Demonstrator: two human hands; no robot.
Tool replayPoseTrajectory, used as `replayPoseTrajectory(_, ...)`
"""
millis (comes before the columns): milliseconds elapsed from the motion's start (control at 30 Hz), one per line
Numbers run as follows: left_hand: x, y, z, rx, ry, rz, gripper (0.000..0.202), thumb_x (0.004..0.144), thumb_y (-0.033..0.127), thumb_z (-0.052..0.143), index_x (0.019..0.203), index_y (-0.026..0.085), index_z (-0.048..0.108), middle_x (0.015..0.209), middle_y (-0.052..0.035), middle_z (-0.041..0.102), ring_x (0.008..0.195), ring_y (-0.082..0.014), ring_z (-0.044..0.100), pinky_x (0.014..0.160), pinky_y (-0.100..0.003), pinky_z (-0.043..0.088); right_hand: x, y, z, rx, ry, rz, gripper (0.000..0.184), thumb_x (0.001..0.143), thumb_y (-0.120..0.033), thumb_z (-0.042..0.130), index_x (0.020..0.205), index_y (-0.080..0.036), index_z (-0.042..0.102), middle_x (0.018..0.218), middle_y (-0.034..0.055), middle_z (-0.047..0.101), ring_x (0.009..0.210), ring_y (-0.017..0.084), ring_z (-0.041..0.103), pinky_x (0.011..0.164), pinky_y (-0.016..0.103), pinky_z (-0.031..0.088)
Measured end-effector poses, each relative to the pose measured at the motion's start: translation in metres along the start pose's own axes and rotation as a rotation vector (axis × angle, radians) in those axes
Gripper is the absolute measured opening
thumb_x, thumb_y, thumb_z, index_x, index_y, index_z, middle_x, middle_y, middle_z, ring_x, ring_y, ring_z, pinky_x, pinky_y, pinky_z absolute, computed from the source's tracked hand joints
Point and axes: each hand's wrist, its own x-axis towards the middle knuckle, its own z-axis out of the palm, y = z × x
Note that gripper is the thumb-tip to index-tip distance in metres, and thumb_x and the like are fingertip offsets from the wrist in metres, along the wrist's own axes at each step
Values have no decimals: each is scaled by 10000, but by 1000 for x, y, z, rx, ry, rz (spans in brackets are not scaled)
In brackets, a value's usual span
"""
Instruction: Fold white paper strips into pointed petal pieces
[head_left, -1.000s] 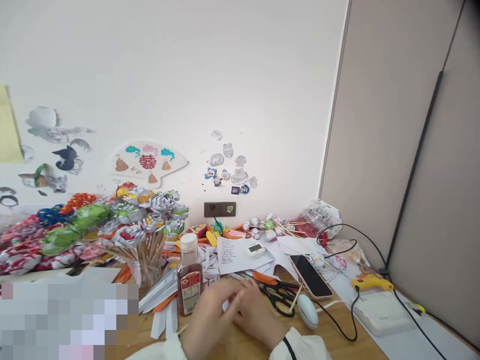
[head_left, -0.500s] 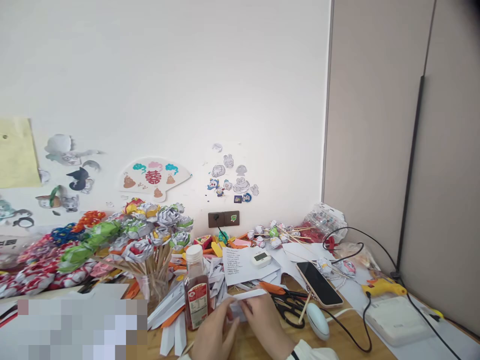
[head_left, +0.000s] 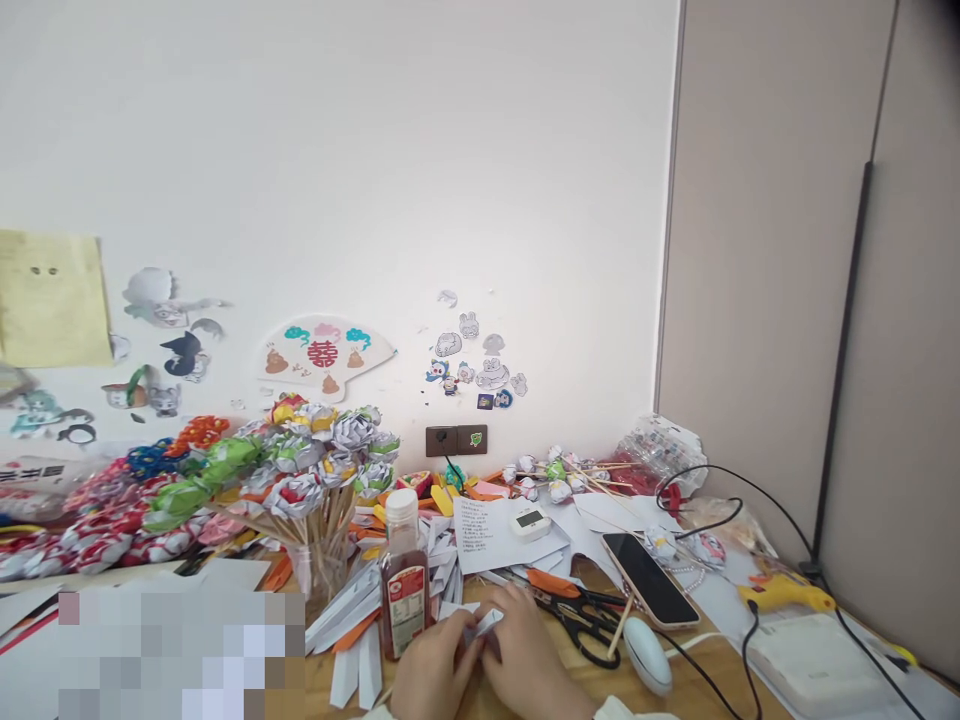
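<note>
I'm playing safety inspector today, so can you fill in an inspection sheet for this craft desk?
Surface: wooden desk, mostly covered.
Job's things: small folded white paper, between both hands.
Clutter: bottle, scissors, phone, timer, glue gun, strips, flowers on sticks in a jar.
Grippers: left hand and right hand both pinch the paper.
Cables: black cable loops behind the phone; another lies by the white box.
Surroundings: white wall with stickers and a socket; grey partition on the right.
</note>
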Motion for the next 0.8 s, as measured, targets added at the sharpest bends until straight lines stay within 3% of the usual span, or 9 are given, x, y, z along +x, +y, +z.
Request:
replayPoseTrajectory(133, -1, -1, 0, 11, 18, 0, 138, 784, 239, 373, 774, 238, 511, 652, 26, 631, 638, -131, 591, 564, -182, 387, 1, -4, -5, 96, -23, -43, 230, 600, -39, 421, 734, -197, 523, 797, 21, 545, 805, 180, 464, 767, 303, 331)
replayPoseTrajectory(267, -2, -2, 0, 24, 39, 29, 146, 769, 197, 385, 806, 245, 517, 676, 22, 640, 652, -135, 595, 568, -191, 389, 1, -7, -4, 230, -19, -10, 144, 705, -96, 416, 740, -197, 513, 792, 20, 548, 800, 167, 479, 753, 282, 355)
replayPoseTrajectory(467, -3, -1, -1, 2, 110, 71, 172, 768, 188, 379, 823, 237, 535, 752, -8, 645, 717, -150, 591, 633, -217, 409, 0, -12, 5, 489, 0, 159, 141, 794, -216, 388, 796, -181, 524, 771, 29, 560, 734, 157, 512, 668, 249, 395)
replayPoseTrajectory(633, -2, -1, 2, -29, 148, 69, 179, 793, 261, 359, 687, 207, 493, 673, -8, 588, 660, -152, 559, 594, -228, 402, 5, -13, 5, 751, 38, 350, 138, 747, -295, 465, 724, -161, 493, 658, 5, 530, 636, 148, 507, 586, 235, 406)
replayPoseTrajectory(800, 0, -3, 5, -101, 163, 10, 193, 795, 326, 354, 693, 199, 457, 655, 0, 553, 625, -143, 531, 577, -219, 382, 8, -10, 9, 1029, 75, 439, 241, 676, -389, 547, 646, -160, 478, 595, -11, 515, 582, 137, 507, 563, 243, 410)
